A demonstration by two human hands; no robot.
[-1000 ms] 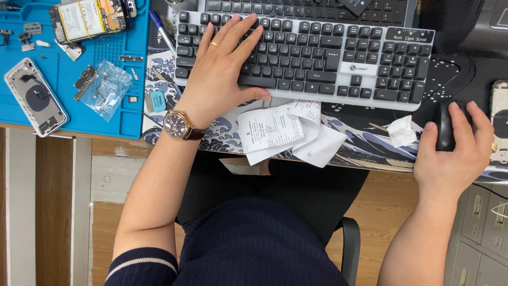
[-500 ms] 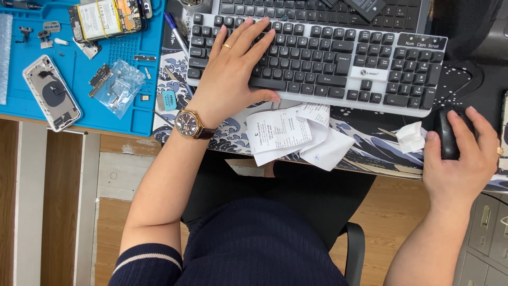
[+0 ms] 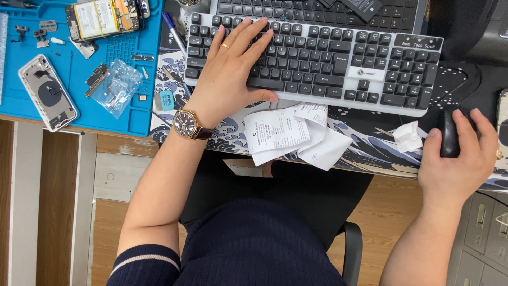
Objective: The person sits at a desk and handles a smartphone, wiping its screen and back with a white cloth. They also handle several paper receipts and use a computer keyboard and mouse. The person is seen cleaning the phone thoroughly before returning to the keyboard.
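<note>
Leftmost, blue repair mat point(image 3: 79, 114) on the desk edge, carrying a white phone back housing point(image 3: 47, 99) with its round camera cut-out, a clear plastic bag of small parts point(image 3: 117, 87) just beside it, and an opened phone with yellow-taped battery point(image 3: 103, 18) near the top. Scattered screws and metal brackets around those. Next, wave-patterned desk mat point(image 3: 169, 79) beneath a blue pen point(image 3: 173, 33) and a small light-blue tag point(image 3: 167, 100).

Further right, left hand point(image 3: 230, 69) lying flat and spread wide over the left half of the white keyboard with dark keys point(image 3: 338, 66), fingers fanned across the upper rows, thumb point(image 3: 262, 96) at the bottom row, gold ring on one finger, holding nothing. Round brown-faced wristwatch point(image 3: 186, 124) on that wrist. Just below the keyboard, crumpled paper receipts point(image 3: 293, 135) overlapping one another, touching the keyboard's front edge. Second dark keyboard point(image 3: 317, 8) behind the white one, a black flat block lying across its top.

Then a small crumpled white tissue point(image 3: 407, 136) between receipts and mouse. Far right, right hand point(image 3: 460, 159) cupped narrowly over a black computer mouse point(image 3: 450, 135), fingers draped on top, palm at the desk edge. Below, dark clothing, black chair and wooden floor.
</note>
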